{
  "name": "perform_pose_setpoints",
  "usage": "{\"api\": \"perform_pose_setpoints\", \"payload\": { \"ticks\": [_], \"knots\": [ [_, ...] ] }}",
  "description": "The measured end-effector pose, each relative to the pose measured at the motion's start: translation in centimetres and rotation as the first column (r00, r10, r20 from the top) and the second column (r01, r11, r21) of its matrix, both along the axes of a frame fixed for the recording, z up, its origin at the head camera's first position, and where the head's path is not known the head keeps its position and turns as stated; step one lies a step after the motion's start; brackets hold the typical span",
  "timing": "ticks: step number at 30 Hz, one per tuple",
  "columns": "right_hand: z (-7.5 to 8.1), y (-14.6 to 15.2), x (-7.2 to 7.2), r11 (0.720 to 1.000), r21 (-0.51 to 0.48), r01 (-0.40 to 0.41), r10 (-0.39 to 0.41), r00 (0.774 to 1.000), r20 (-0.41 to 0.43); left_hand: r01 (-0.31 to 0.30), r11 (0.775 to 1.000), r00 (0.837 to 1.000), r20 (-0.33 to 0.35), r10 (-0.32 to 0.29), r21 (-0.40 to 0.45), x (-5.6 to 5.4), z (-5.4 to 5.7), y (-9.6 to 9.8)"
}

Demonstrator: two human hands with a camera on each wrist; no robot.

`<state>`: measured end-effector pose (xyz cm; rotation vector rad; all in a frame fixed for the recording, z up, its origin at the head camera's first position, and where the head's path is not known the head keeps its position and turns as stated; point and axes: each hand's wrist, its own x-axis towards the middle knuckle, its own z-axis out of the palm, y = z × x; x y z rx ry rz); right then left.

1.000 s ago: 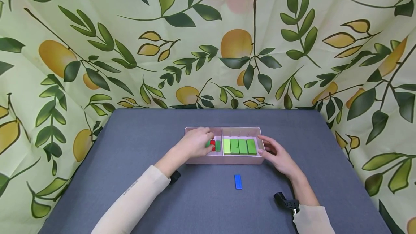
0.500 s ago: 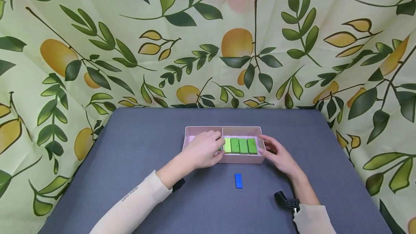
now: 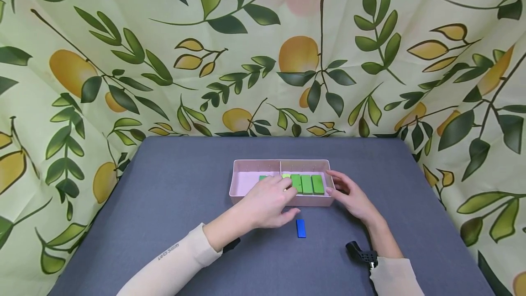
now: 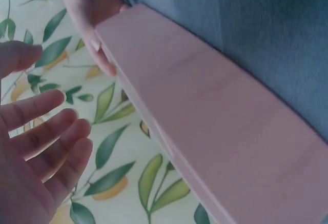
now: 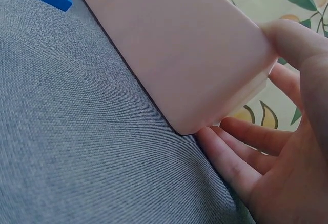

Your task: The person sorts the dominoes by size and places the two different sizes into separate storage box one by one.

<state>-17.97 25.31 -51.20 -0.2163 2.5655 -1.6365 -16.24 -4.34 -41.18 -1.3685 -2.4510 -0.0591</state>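
Note:
My left hand (image 3: 271, 202) hovers over the front wall of a pink two-compartment box (image 3: 243, 187), its fingers loosely bent and spread. In the left wrist view nothing lies between those fingers. My right hand (image 3: 352, 198) holds the box's right end, thumb near the rim and fingertips against the end wall in the right wrist view. Several green blocks (image 3: 307, 185) stand in a row in the right compartment. A yellow-green block (image 3: 286, 176) and a darker green one (image 3: 263, 177) show partly behind my left hand; whatever else is beneath it is hidden.
A blue block (image 3: 301, 228) lies on the grey cloth-covered table (image 3: 185, 168), in front of the box and close to my left thumb. Behind the table hangs a curtain (image 3: 255, 49) printed with leaves and fruit.
My left hand has moved from the left compartment rightward and toward the front, and its thumb has spread away from the fingers. My right hand stays on the box's end.

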Motion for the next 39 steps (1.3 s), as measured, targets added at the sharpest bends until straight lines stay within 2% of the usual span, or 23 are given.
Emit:
{"api": "perform_pose_setpoints", "payload": {
  "ticks": [5,9,12,16,21,28,35,39],
  "knots": [
    [-0.1,0.0,0.0,1.0,-0.003,0.001,-0.001,1.0,-0.003,0.032,0.999,0.999,0.038,-0.031,-0.013,0.4,-0.5,0.6],
    [-0.1,0.0,0.0,1.0,-0.027,-0.008,0.008,1.0,-0.023,0.058,0.998,0.998,0.03,-0.058,0.016,0.7,-0.8,1.2],
    [0.0,0.0,0.0,0.999,-0.042,-0.014,0.013,0.999,-0.032,0.077,0.997,0.997,0.018,-0.077,0.007,1.1,-1.2,1.6],
    [0.0,-0.1,0.0,1.0,-0.031,-0.008,0.007,1.0,-0.022,0.095,0.995,0.995,0.021,-0.095,-0.025,1.5,-2.3,2.3],
    [0.1,-0.1,0.1,0.999,-0.033,-0.007,0.006,1.0,-0.017,0.1,0.994,0.995,0.003,-0.1,-0.051,1.5,-3.8,2.9],
    [0.3,-0.1,0.2,0.999,-0.038,-0.007,0.006,1.0,-0.014,0.101,0.984,0.995,0.028,-0.097,-0.147,1.6,-5.2,3.4],
    [0.1,0.0,0.1,0.998,-0.059,-0.016,0.015,1.0,-0.021,0.073,0.961,0.997,0.045,-0.063,-0.268,1.9,-6.3,4.0],
    [0.2,0.0,0.1,0.999,-0.051,-0.012,0.011,1.0,-0.02,0.081,0.941,0.995,0.089,-0.054,-0.327,2.2,-6.7,4.2]
  ]
}}
